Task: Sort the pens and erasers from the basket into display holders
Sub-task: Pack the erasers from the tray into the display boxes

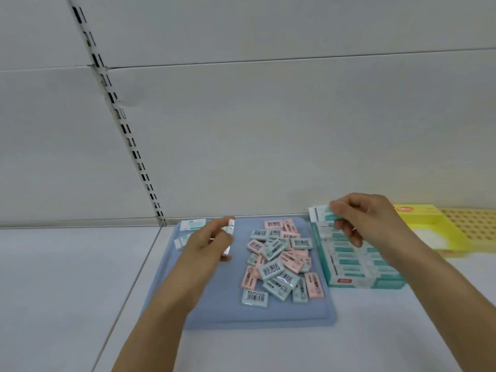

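The right hand (367,218) pinches a white-and-teal wrapped eraser (320,212) between thumb and fingertips, holding it just above the far end of the teal display box (359,267), which sits on the shelf (67,277) touching the right edge of the blue tray (214,312). The box already shows rows of the same white-and-teal erasers packed flat, so the eraser is probably held level and lengthwise in order to drop into the next open slot at the back.

The left hand (206,244) is over the left part of the tray with its fingers curled round a few shiny wrapped erasers (230,232), held on edge as a small stack. That looks like a reserve kept ready, so the right hand can be fed without reaching back into the tray each time.

In the middle of the tray lies a loose pile of pink and pale green erasers (279,261), many barcode side up and overlapping one another. Two more white-and-teal erasers (192,224) lie at the tray's far left corner, apart from the pile, likely set aside by kind.

Behind the right wrist stands a yellow display holder (434,229) with a perforated panel, possibly for pens; no pens are visible. Much of the sorting is not yet done.
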Tool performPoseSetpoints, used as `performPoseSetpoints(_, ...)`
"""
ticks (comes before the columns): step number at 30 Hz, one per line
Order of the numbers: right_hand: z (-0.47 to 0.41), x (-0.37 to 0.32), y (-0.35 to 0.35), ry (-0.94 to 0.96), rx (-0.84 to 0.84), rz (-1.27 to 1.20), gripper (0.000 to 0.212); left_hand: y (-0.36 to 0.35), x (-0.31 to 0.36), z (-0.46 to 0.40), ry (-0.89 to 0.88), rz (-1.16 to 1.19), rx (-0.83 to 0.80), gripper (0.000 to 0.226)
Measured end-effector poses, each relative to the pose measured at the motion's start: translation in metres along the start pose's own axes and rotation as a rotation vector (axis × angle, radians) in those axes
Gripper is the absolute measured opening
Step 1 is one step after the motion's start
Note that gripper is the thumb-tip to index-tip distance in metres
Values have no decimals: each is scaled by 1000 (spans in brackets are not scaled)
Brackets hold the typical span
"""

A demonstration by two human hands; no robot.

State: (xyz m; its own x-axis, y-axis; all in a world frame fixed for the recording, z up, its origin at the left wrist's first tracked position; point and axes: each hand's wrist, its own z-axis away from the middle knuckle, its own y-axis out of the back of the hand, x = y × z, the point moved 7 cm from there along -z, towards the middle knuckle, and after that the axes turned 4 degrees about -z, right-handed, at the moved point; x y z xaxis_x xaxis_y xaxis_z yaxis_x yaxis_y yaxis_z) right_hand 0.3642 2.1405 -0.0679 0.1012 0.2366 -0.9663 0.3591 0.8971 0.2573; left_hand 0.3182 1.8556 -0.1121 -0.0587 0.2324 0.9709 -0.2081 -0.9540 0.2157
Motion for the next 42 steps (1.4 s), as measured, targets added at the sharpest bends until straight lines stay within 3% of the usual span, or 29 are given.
performPoseSetpoints(3, 2, 28, 30, -101, 25, 112, 24, -20, 9, -1, 45, 232, -22, 26)
performPoseSetpoints(8, 9, 44, 26, -205, -35, 161, 3, -52, 20, 3, 81, 496, -106, 19)
performPoseSetpoints(12, 6, 47, 17, -154, -46, 317, 8, -63, 24, 8, 79, 597, -96, 26)
performPoseSetpoints(19, 3, 40, 14, -4, -9, 802, 16, -79, 25, 16, 105, 673, -82, 30)
performPoseSetpoints(22, 10, 26, 18, 157, 67, 815, 10, -85, 30, 17, 89, 638, -73, 21)
performPoseSetpoints(26, 34, -13, 11, 452, 6, 370, 8, -100, 43, 17, 44, 582, -79, 19)
performPoseSetpoints(29, 46, -30, 0, 637, -20, 582, 32, -120, 51, 16, 28, 590, -88, 17)
performPoseSetpoints(31, 50, -36, 5, 752, 56, 705, 27, -134, 57, 16, 8, 552, -126, 19)
performPoseSetpoints(33, 45, -31, 24, 726, 117, 754, 17, -146, 63, 17, -52, 387, -184, 21)
performPoseSetpoints(34, 39, -26, 37, 666, 140, 787, 16, -150, 64, 17, -129, 183, -205, 24)
performPoseSetpoints(38, 20, 10, 79, 475, 63, 887, 20, -175, 51, 21, -555, -933, -306, 51)
performPoseSetpoints(40, 18, 26, 75, 426, -55, 891, 26, -183, 34, 22, -561, -1182, -364, 65)
performPoseSetpoints(42, 17, 38, 63, 415, -128, 944, 27, -184, 28, 23, -558, -1231, -377, 79)
